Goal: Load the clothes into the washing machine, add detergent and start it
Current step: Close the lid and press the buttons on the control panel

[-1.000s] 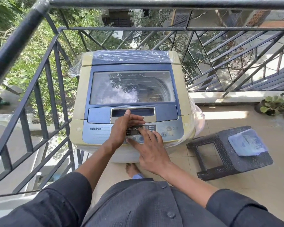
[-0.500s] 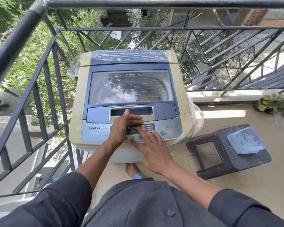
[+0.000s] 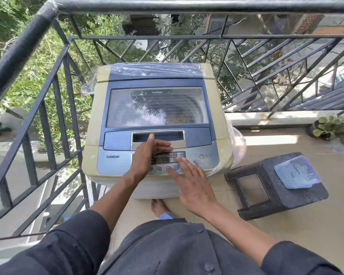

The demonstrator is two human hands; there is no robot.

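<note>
A beige and blue top-load washing machine (image 3: 91, 124) stands on the balcony with its glass lid (image 3: 157, 106) closed. Cloth shows faintly through the glass. My left hand (image 3: 147, 155) rests flat on the control panel (image 3: 115, 161), fingers straight, partly shading the dark display (image 3: 163, 158). My right hand (image 3: 191, 183) is spread open over the panel's front edge. Its fingertips touch the row of round buttons (image 3: 157, 168) and the display's right side.
A black metal railing (image 3: 54, 92) encloses the machine on the left and behind. A dark woven stool (image 3: 266, 187) with a blue detergent pouch (image 3: 296, 171) on it stands at the right. A potted plant (image 3: 328, 128) sits far right. My bare foot (image 3: 157, 205) is below the machine.
My right hand has shifted slightly to the right along the button row. The left hand stays in place on the panel.
</note>
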